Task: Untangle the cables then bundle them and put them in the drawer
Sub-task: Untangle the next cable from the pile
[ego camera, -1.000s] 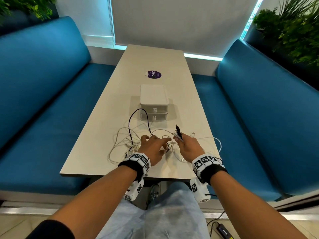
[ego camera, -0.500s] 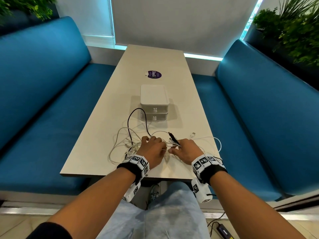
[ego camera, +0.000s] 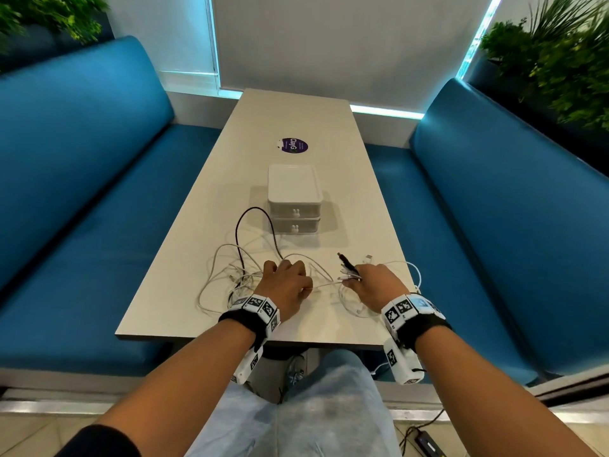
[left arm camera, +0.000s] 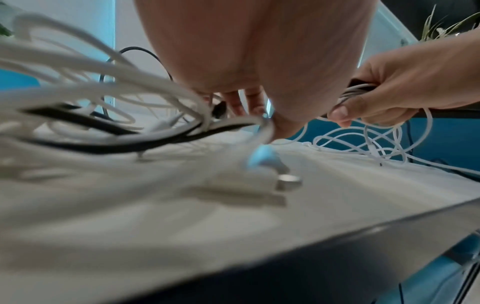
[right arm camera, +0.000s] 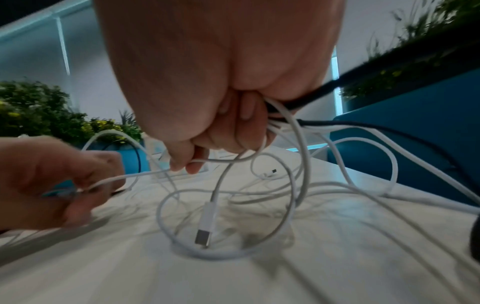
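A tangle of white cables point(ego camera: 227, 275) and one black cable point(ego camera: 238, 225) lies on the near end of the table point(ego camera: 296, 120). My left hand point(ego camera: 288, 285) sits on the tangle, its fingers curled and pinching a white cable point(right arm camera: 145, 174) that runs across to my right hand point(ego camera: 372, 282). That hand grips a bunch of cable ends point(ego camera: 349, 272), white ones and a black plug pointing up and left. More white loops point(right arm camera: 228, 216) hang below it onto the table, one ending in a USB plug point(right arm camera: 205, 238). A small white two-drawer box point(ego camera: 294, 201) stands behind the cables, both drawers closed.
Blue bench seats point(ego camera: 82, 179) flank the table on both sides. A purple round sticker point(ego camera: 293, 145) lies further up the table. Plants point(ego camera: 560, 57) stand behind the benches. A black adapter with its cord point(ego camera: 428, 441) lies on the floor at lower right.
My hands have drawn apart, the right one moving rightward with the bunch of cable ends. A white cable now stretches between them. The black plug has tipped over to the left.
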Demonstrator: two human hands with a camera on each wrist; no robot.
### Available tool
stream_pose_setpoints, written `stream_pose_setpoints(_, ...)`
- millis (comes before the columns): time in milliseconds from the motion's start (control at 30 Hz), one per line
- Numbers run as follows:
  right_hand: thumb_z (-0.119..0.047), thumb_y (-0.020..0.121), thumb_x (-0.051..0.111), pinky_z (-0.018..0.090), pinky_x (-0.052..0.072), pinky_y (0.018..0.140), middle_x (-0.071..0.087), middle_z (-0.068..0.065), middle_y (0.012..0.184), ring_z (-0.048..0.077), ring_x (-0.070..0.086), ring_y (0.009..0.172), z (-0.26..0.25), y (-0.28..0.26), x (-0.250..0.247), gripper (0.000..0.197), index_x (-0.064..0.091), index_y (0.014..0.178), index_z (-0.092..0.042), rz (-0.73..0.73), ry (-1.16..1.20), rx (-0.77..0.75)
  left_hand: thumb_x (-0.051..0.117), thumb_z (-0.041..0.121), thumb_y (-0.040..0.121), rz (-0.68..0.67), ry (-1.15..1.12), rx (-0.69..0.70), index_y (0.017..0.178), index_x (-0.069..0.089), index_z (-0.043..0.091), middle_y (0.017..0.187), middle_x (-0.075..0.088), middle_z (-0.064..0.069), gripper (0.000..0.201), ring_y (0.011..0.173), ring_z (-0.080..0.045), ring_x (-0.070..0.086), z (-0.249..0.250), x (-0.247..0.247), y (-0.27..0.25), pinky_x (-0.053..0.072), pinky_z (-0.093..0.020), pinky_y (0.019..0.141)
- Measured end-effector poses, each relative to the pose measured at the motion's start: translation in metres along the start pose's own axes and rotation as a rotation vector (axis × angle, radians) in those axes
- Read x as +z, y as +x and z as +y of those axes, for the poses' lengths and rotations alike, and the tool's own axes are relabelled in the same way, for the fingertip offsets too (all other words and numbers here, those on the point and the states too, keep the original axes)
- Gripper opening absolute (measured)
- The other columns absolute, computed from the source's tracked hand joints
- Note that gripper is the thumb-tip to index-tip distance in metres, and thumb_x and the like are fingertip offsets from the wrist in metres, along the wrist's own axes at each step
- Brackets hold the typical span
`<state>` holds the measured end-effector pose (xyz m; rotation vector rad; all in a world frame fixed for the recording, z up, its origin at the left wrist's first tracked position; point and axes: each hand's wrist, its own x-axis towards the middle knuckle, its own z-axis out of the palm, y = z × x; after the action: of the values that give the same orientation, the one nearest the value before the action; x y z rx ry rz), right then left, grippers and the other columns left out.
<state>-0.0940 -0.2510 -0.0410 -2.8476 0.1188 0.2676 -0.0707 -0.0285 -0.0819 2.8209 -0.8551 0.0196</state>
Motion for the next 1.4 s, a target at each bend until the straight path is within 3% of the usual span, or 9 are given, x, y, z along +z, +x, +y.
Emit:
stream_pose_setpoints(167, -0.052, 0.094, 0.054, 0.037, 0.053, 0.077, 0.066, 0.01, 0.101, 0.03, 0.063, 0.09, 0.006, -0.001, -0.005, 0.038, 0.062, 0.109, -0.018, 0.004, -0.056, 0.022, 0.056, 0.0, 0.075, 0.009, -0.035, 0.034, 0.09, 0.058, 0.031, 0.117, 0.048, 0.01, 0.034, 0.111, -0.019, 0.042, -0.005, 0.003, -0.002, 0.026, -0.036, 0.084)
stream_pose_setpoints(267, -0.051, 0.093, 0.055, 0.038, 0.053, 0.077, 0.066, 0.011, 0.1, 0.03, 0.063, 0.088, 0.007, -0.002, -0.002, 0.037, 0.063, 0.108, -0.017, 0.005, -0.041, 0.035, 0.056, 0.006, 0.077, 0.022, -0.076, 0.024, 0.093, 0.057, 0.026, 0.129, 0.044, 0.009, 0.026, 0.119, -0.019, 0.038, -0.002, 0.006, -0.003, 0.029, -0.036, 0.086)
stream_pose_setpoints(333, -0.049, 0.094, 0.054, 0.038, 0.053, 0.078, 0.066, 0.011, 0.101, 0.03, 0.063, 0.088, 0.007, -0.003, -0.001, 0.037, 0.063, 0.108, -0.016, 0.002, -0.048, 0.047, 0.053, 0.02, 0.088, 0.041, -0.086, 0.034, 0.094, 0.057, 0.022, 0.123, 0.047, 0.008, 0.008, 0.116, -0.021, 0.04, 0.001, 0.007, -0.001, 0.033, -0.039, 0.089)
stream_pose_setpoints(433, -0.047, 0.095, 0.053, 0.039, 0.054, 0.079, 0.065, 0.01, 0.101, 0.029, 0.064, 0.088, 0.01, -0.003, -0.003, 0.036, 0.062, 0.109, -0.015, 0.01, -0.08, 0.084, 0.042, 0.034, 0.102, 0.049, -0.033, 0.052, 0.107, 0.057, 0.022, 0.113, 0.052, 0.004, 0.02, 0.109, -0.022, 0.042, 0.001, 0.008, 0.003, 0.034, -0.041, 0.09)
stream_pose_setpoints(600, -0.044, 0.098, 0.048, 0.039, 0.054, 0.075, 0.065, 0.009, 0.095, 0.028, 0.063, 0.083, 0.01, -0.007, -0.008, 0.033, 0.06, 0.107, -0.015, 0.075, -0.11, 0.083, 0.039, 0.03, 0.103, 0.029, 0.013, 0.043, 0.115, 0.056, 0.024, 0.112, 0.056, 0.003, 0.021, 0.112, -0.025, 0.042, -0.004, 0.013, 0.005, 0.033, -0.041, 0.089)
stream_pose_setpoints(800, -0.041, 0.1, 0.045, 0.038, 0.049, 0.062, 0.067, 0.011, 0.08, 0.031, 0.061, 0.069, -0.005, -0.011, -0.002, 0.033, 0.064, 0.102, -0.014, 0.179, 0.181, -0.104, 0.036, 0.025, 0.103, -0.003, 0.055, 0.015, 0.11, 0.061, 0.022, 0.107, 0.063, 0.004, 0.026, 0.111, -0.024, 0.044, -0.002, 0.01, 0.011, 0.029, -0.041, 0.088)
stream_pose_setpoints(967, -0.03, 0.098, 0.053, 0.035, 0.046, 0.067, 0.071, 0.014, 0.086, 0.032, 0.063, 0.08, -0.022, -0.016, 0.009, 0.025, 0.069, 0.102, -0.012, 0.08, 0.22, -0.214, 0.036, 0.024, 0.102, -0.024, 0.062, 0.012, 0.099, 0.058, 0.023, 0.099, 0.064, 0.004, 0.022, 0.106, -0.025, 0.046, 0.002, 0.009, 0.015, 0.029, -0.042, 0.087)
stream_pose_setpoints(1100, -0.027, 0.098, 0.051, 0.037, 0.048, 0.075, 0.072, 0.014, 0.095, 0.033, 0.063, 0.089, -0.028, -0.013, 0.019, 0.024, 0.067, 0.109, -0.013, 0.034, 0.22, -0.226, 0.035, 0.031, 0.104, -0.033, 0.049, 0.023, 0.103, 0.059, 0.021, 0.101, 0.064, 0.002, 0.026, 0.107, -0.024, 0.046, 0.006, 0.006, 0.015, 0.03, -0.043, 0.09)
stream_pose_setpoints(1400, -0.041, 0.096, 0.052, 0.042, 0.053, 0.076, 0.07, 0.011, 0.094, 0.032, 0.065, 0.088, -0.023, 0.001, 0.014, 0.026, 0.065, 0.106, -0.021, 0.023, 0.111, -0.122, 0.034, 0.031, 0.104, -0.05, 0.106, -0.025, 0.108, 0.058, 0.02, 0.104, 0.059, 0.0, 0.027, 0.102, -0.024, 0.055, -0.012, 0.004, 0.011, 0.026, -0.043, 0.097)
